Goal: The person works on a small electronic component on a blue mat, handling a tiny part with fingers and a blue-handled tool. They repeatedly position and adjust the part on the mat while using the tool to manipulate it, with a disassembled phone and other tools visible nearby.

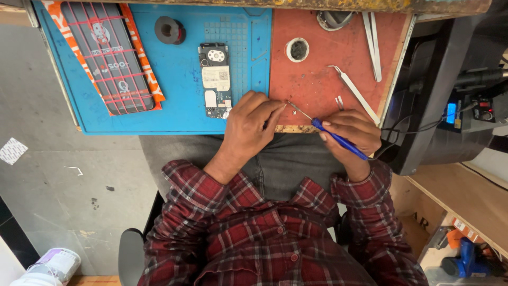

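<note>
My right hand (352, 132) grips a blue-handled soldering iron (338, 140) whose metal tip points left to a tiny pale part (286, 105) on the red mat (317, 79). My left hand (253, 122) pinches or presses that small part at the tip, fingers closed around it. A bare phone circuit board (216, 79) lies on the blue mat (180, 85) just left of my left hand.
A phone in a clear case on orange packaging (108, 55), a dark solder spool (169, 30), a small round pot (297, 50), and tweezers (355, 90) with a second pair (373, 45) lie on the mats. A dark station with a blue display (451, 110) stands at right.
</note>
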